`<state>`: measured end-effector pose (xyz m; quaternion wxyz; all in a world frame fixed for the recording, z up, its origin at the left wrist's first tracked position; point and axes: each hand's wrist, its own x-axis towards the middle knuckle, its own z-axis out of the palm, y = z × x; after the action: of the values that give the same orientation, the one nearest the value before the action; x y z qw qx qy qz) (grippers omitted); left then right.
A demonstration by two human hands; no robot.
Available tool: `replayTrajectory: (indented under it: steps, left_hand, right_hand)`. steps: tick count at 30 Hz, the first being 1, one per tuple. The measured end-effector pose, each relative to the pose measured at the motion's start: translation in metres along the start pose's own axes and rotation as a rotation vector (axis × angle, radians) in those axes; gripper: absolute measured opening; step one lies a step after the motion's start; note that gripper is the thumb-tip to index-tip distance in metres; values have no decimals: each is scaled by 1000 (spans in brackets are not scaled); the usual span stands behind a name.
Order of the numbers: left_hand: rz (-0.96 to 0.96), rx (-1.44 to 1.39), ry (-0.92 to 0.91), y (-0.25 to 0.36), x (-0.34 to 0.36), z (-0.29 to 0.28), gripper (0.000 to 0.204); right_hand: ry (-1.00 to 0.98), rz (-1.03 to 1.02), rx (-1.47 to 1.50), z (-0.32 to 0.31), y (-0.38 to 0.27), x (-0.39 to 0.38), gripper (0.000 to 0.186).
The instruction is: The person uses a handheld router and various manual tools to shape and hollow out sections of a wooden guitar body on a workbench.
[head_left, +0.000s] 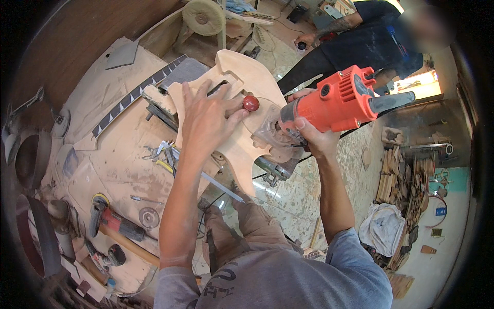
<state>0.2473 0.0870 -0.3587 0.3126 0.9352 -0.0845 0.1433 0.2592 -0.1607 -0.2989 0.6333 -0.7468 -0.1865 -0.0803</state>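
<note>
A pale wooden electric guitar body with routed cavities lies over the bench edge. My left hand rests on it, three fingers spread over the wood. Its thumb and forefinger pinch the round red knob at the router's clear base plate. My right hand wraps round the lower part of an orange electric router, which is tilted, its back end pointing right. The router's base is over the lower right part of the body. The bit is hidden.
Clamps sit under the body. Calipers, a red angle grinder and a metal disc lie on the dusty bench. Another person stands across from me. Wood offcuts and a white sack are at right.
</note>
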Motion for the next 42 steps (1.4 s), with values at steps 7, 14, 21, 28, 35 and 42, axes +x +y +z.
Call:
replayTrajectory:
  steps: [7,14,21,28,35,42]
  left_hand:
    - [14,-36,34,1,2,3,33]
    - [29,-54,42,0,4,3,34]
    - [29,-50,23,-6,4,2,37]
    - [34,-55,1,-1,5,-1,36]
    - [33,-82,17,-1,5,1,37]
    - [55,-97,60,-2,6,1,33]
  right_hand:
    - [3,20,34,0,1,-2,66]
    - [6,-27,33,3,6,6,72]
    - [-42,-13,-14,2,4,9,68]
    - [-21,-11,14,-1,2,1,69]
    - [47,3,24,9,-3,-5,69]
    - [35,-55,-58,14,-2,-2,68]
